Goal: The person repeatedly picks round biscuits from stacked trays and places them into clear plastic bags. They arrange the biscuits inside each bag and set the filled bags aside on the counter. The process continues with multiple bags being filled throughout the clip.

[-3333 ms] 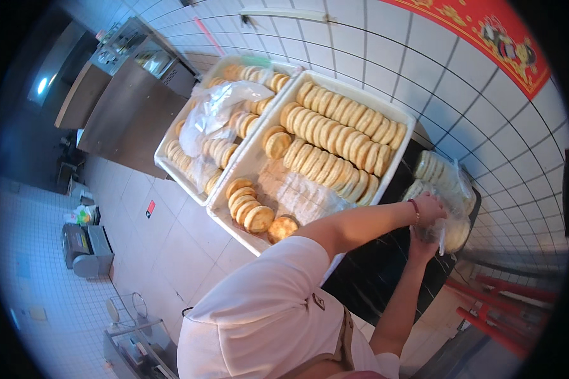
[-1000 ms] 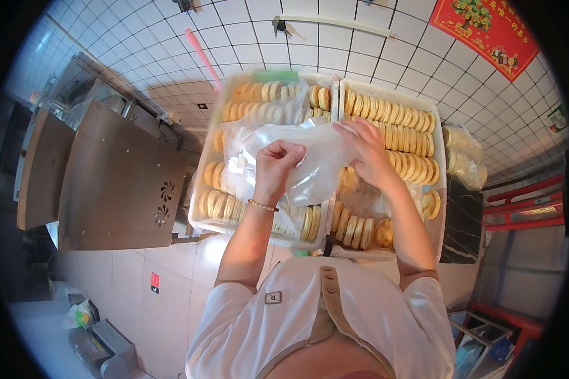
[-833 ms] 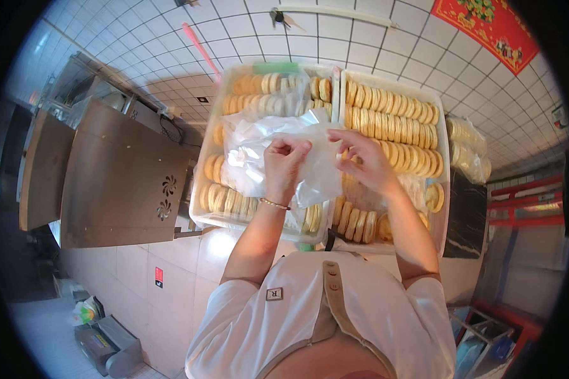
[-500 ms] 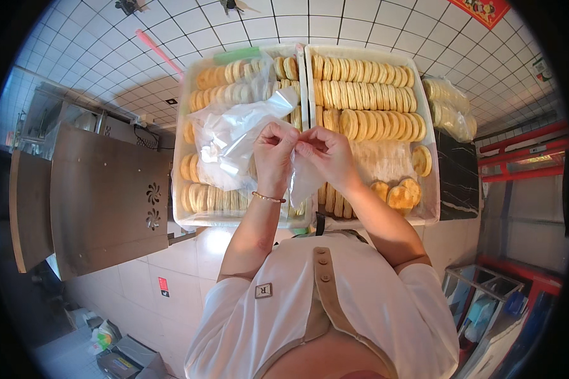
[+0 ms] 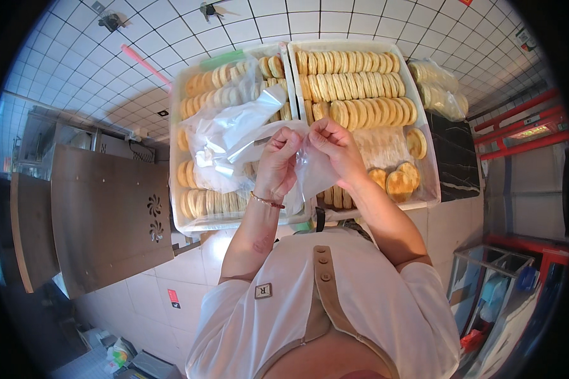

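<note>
A thin clear plastic bag (image 5: 313, 169) hangs between my two hands, above the seam of two white trays. My left hand (image 5: 279, 163) pinches one side of its upper edge, and my right hand (image 5: 336, 150) pinches the other side. More crumpled plastic bags (image 5: 224, 142) lie over the flatbreads in the left tray (image 5: 176, 114), just left of my left hand. Behind and right of my right hand, round flatbreads (image 5: 373, 114) stand on edge in rows inside the right tray (image 5: 432, 183). Some browned flatbreads (image 5: 401, 182) lie flat near its front right corner.
Bagged flatbreads (image 5: 441, 95) rest on a black marbled surface (image 5: 452, 151) right of the trays. A metal cabinet (image 5: 107, 215) stands at the left. A pink stick (image 5: 144, 63) leans by the tiled wall (image 5: 335, 22). Red rails (image 5: 518, 132) and a glass-sided case (image 5: 487, 284) are at the right.
My hands have drawn slightly apart at the bag's edge, and more of the bag shows between them. The view has shifted and turned a little.
</note>
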`<action>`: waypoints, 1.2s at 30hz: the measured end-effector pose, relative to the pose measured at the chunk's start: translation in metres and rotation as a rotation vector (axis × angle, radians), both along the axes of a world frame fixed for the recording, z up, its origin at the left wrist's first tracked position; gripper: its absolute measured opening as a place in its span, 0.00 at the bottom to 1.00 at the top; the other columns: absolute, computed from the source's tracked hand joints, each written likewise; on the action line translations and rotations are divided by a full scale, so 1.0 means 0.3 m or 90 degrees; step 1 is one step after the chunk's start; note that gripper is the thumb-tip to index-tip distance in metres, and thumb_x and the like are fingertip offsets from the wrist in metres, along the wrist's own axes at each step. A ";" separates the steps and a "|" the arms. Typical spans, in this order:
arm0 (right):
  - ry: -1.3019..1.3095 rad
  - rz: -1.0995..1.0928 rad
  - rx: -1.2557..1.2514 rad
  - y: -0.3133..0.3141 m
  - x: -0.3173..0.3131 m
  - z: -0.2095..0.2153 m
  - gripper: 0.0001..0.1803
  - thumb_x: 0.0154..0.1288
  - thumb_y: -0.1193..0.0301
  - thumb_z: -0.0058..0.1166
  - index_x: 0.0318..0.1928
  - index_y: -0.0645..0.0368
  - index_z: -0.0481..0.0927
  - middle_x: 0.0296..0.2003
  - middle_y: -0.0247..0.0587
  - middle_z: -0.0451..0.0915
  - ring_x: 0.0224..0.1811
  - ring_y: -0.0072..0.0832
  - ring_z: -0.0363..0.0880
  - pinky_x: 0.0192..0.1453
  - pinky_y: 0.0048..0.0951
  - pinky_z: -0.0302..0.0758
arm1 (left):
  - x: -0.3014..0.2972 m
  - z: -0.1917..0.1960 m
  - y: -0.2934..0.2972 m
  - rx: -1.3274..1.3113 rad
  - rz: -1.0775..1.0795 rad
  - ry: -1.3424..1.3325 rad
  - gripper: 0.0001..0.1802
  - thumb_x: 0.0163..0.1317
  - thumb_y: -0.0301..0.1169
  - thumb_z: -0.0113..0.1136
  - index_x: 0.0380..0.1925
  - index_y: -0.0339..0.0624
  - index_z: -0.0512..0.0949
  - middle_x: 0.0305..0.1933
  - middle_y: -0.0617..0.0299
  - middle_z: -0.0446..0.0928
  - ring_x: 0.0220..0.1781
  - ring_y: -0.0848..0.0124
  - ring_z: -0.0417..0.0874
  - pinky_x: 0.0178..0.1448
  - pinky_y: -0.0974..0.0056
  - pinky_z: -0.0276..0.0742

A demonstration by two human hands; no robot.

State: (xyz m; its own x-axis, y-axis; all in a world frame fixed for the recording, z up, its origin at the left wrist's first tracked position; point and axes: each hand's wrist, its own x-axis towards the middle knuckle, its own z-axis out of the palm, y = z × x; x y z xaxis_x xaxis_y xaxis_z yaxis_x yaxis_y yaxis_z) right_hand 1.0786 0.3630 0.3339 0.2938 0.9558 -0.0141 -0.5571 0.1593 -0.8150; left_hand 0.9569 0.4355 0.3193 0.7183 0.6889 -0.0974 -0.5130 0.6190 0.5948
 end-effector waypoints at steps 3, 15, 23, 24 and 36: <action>-0.127 -0.041 -0.027 -0.015 -0.006 0.020 0.04 0.63 0.76 0.54 0.38 0.60 0.75 0.32 0.29 0.76 0.37 0.15 0.73 0.44 0.18 0.71 | 0.008 -0.002 -0.014 0.019 0.054 0.096 0.04 0.59 0.25 0.60 0.29 0.41 0.74 0.32 0.65 0.78 0.35 0.78 0.78 0.43 0.71 0.74; -0.063 -0.022 -0.025 -0.022 -0.009 -0.011 0.04 0.64 0.72 0.54 0.36 0.59 0.76 0.32 0.27 0.76 0.34 0.12 0.71 0.41 0.15 0.68 | -0.034 -0.012 -0.005 -0.027 -0.042 0.047 0.10 0.61 0.34 0.60 0.38 0.41 0.76 0.38 0.64 0.78 0.40 0.75 0.78 0.45 0.69 0.76; -0.125 -0.055 -0.039 -0.001 -0.049 0.001 0.05 0.66 0.70 0.52 0.39 0.58 0.74 0.35 0.30 0.75 0.37 0.15 0.70 0.43 0.16 0.69 | -0.055 -0.041 0.011 0.051 0.030 -0.008 0.05 0.61 0.31 0.59 0.34 0.44 0.76 0.37 0.65 0.78 0.39 0.76 0.79 0.46 0.69 0.76; -0.192 -0.044 -0.027 0.002 -0.052 0.000 0.06 0.65 0.71 0.53 0.39 0.59 0.74 0.35 0.30 0.75 0.37 0.15 0.71 0.42 0.17 0.70 | -0.055 -0.047 0.010 0.116 0.052 0.010 0.05 0.61 0.32 0.59 0.34 0.44 0.75 0.37 0.65 0.78 0.39 0.76 0.78 0.46 0.69 0.76; 0.249 -0.029 -0.017 0.019 -0.003 -0.067 0.03 0.65 0.75 0.48 0.39 0.59 0.73 0.31 0.34 0.77 0.36 0.22 0.77 0.40 0.22 0.75 | -0.088 -0.103 0.017 -0.176 -0.007 -0.031 0.11 0.65 0.34 0.53 0.45 0.43 0.75 0.43 0.65 0.79 0.45 0.71 0.79 0.52 0.63 0.75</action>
